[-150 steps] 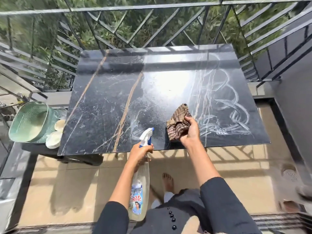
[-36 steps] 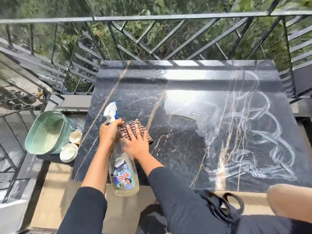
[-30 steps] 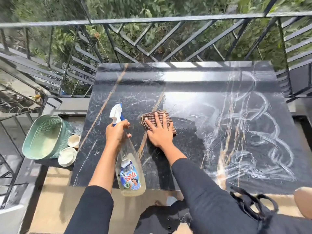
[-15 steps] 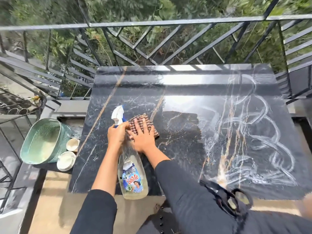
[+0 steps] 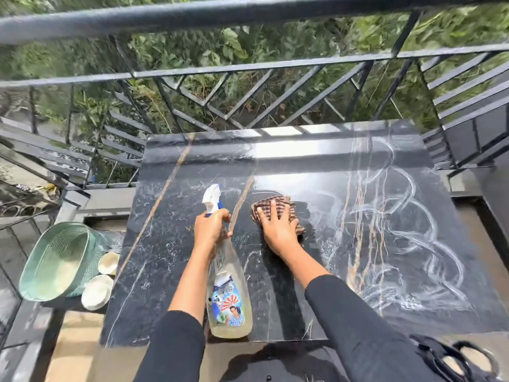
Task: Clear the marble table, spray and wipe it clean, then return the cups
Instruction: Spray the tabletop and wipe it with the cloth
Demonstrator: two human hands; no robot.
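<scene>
The black marble table [image 5: 316,166] with tan veins fills the middle of the view, and white wet swirls streak its right half. My right hand [image 5: 276,232] presses flat on a brown striped cloth [image 5: 278,208] near the table's centre. My left hand [image 5: 210,230] grips the neck of a clear spray bottle [image 5: 228,293] with a white and blue nozzle, held above the table's near left part. Two white cups [image 5: 97,290] lie off the table at the left, beside a green basket [image 5: 57,263].
A black metal railing [image 5: 248,67] runs behind the table and along both sides, with green foliage beyond. The green basket lies tipped on a low dark ledge at the left. Tan floor tiles [image 5: 71,351] show below the table's near edge.
My right hand has slid the cloth from the left part of the table, beside the bottle, rightward toward the centre. My left hand keeps holding the spray bottle in about the same place.
</scene>
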